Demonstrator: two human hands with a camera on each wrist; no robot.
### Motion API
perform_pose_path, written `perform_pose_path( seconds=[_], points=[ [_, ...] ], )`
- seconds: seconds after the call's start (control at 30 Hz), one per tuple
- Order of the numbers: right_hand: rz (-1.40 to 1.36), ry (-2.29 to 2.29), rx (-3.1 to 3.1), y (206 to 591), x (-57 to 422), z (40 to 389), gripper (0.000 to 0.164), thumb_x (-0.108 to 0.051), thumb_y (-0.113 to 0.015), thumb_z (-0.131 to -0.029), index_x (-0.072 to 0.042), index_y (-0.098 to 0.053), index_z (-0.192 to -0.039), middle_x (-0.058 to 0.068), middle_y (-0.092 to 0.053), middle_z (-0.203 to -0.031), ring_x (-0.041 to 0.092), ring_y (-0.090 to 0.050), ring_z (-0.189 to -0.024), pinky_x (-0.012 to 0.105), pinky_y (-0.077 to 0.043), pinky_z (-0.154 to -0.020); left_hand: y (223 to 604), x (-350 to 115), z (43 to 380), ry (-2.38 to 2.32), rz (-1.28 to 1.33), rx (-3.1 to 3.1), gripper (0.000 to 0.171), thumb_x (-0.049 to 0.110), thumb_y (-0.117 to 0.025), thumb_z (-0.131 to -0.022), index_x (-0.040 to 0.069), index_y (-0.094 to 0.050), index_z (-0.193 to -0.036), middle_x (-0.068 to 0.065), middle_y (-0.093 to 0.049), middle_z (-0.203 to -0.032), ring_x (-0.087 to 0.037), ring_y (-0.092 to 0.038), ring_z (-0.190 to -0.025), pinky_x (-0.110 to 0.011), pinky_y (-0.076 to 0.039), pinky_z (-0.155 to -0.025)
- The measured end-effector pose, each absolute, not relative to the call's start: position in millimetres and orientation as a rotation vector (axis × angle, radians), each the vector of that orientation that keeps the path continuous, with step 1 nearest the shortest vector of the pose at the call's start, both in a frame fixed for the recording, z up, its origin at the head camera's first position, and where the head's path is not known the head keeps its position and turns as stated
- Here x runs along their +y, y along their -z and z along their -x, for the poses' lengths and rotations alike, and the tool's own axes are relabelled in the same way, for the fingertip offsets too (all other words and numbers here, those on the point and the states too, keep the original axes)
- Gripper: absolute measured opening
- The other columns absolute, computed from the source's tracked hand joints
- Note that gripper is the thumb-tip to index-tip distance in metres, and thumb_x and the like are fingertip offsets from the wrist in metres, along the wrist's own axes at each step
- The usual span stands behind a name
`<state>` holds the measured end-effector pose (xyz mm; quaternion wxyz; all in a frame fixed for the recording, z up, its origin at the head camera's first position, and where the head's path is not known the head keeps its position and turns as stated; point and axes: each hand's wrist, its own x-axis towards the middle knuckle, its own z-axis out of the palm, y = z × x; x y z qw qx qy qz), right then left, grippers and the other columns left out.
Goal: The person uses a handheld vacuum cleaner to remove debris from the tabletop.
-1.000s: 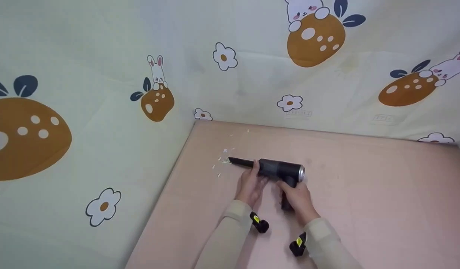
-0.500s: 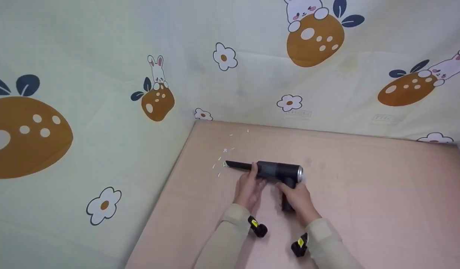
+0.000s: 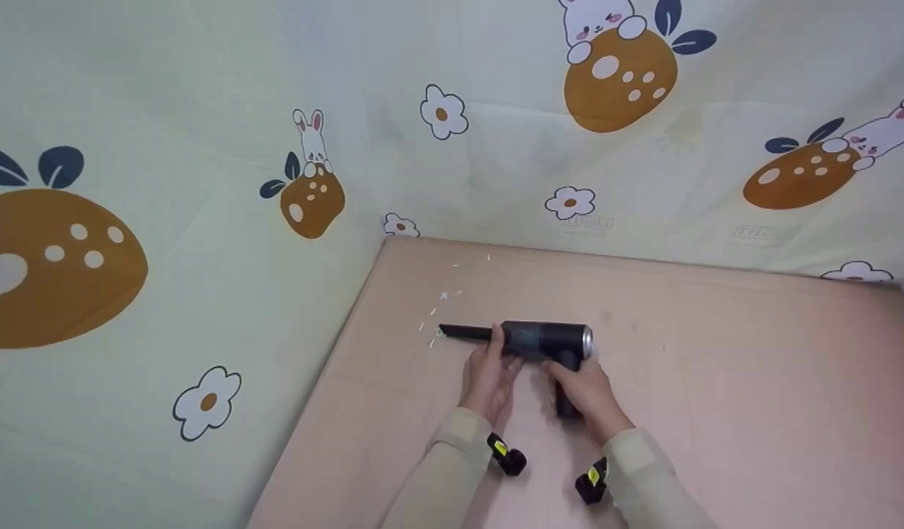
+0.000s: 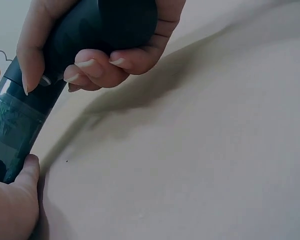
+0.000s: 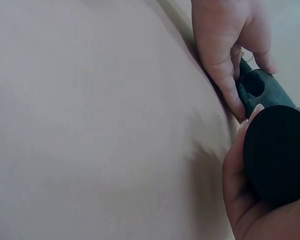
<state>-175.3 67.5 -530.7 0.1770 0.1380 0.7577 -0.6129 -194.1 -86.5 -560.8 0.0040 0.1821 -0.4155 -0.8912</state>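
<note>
A black handheld vacuum cleaner (image 3: 522, 339) with a slim nozzle (image 3: 467, 333) lies level over the pink tabletop in the head view, its nozzle tip pointing left among small white scraps (image 3: 433, 312). My left hand (image 3: 487, 378) holds the front of its body from below, the thumb up along the side. Round the downward handle curl the fingers of my right hand (image 3: 590, 389). Bits show through the clear dust bin (image 4: 15, 125) in the left wrist view. In the right wrist view, the handle's round end (image 5: 277, 155) hides part of the body.
Pale fabric walls printed with rabbits, orange fruit (image 3: 621, 81) and flowers enclose the pink tabletop (image 3: 753, 382) at the left and back. More thin scraps lie near the back left corner. A black wrist camera (image 3: 507, 454) hangs at each sleeve.
Both hands have brought the vacuum slightly nearer the person and to the left. Its nozzle tip has moved down the scatter of scraps, and the grip is unchanged.
</note>
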Motion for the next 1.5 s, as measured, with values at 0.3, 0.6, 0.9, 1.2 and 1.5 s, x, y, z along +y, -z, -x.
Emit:
perform_pose_path(
  seconds=[0.3,0.6,0.9,1.2,1.5],
  points=[
    [-0.345,1.714,2.183,533.3,71.6,175.6,0.038,-0.034,-0.072,-0.088,-0.004,-0.055,-0.104,0.004,-0.061,-0.073,0.018,-0.059,-0.057,0.031,-0.053,-0.056,560.4,-83.9,186.2,2.769,-0.594,-1.264,0.058,0.033,-0.053,-0.106,-0.01,-0.043,-0.144,-0.026,-0.054,-0.144,-0.034,-0.053,-0.136,-0.041,-0.047,-0.113],
    [-0.287,1.741,2.116,532.4,76.3,176.7,0.037,-0.033,-0.072,-0.09,-0.004,-0.055,-0.107,0.007,-0.062,-0.073,0.018,-0.059,-0.054,0.031,-0.053,-0.054,561.2,-81.2,179.7,2.715,-0.62,-1.276,0.058,0.036,-0.053,-0.106,-0.009,-0.046,-0.142,-0.025,-0.057,-0.141,-0.034,-0.055,-0.133,-0.041,-0.047,-0.113],
    [-0.243,1.688,2.163,526.9,78.0,176.3,0.036,-0.031,-0.071,-0.09,-0.003,-0.055,-0.105,0.009,-0.063,-0.07,0.017,-0.06,-0.05,0.03,-0.053,-0.05,561.4,-77.2,171.7,2.703,-0.596,-1.261,0.067,0.037,-0.048,-0.108,-0.011,-0.028,-0.15,-0.029,-0.038,-0.155,-0.041,-0.038,-0.144,-0.045,-0.039,-0.119],
    [-0.225,1.663,2.187,527.0,77.2,175.9,0.037,-0.029,-0.071,-0.09,-0.002,-0.054,-0.11,0.01,-0.065,-0.072,0.016,-0.059,-0.05,0.029,-0.052,-0.05,561.5,-75.6,166.8,2.68,-0.631,-1.231,0.069,0.041,-0.052,-0.106,-0.009,-0.032,-0.149,-0.025,-0.042,-0.155,-0.04,-0.041,-0.143,-0.045,-0.04,-0.118],
    [-0.245,1.728,2.084,533.3,82.5,172.0,0.04,-0.031,-0.072,-0.09,-0.003,-0.053,-0.111,0.008,-0.062,-0.069,0.018,-0.059,-0.049,0.032,-0.054,-0.049,562.7,-76.3,165.9,2.669,-0.632,-1.286,0.066,0.039,-0.054,-0.105,-0.009,-0.036,-0.147,-0.026,-0.046,-0.151,-0.037,-0.046,-0.141,-0.042,-0.043,-0.116]
  ],
)
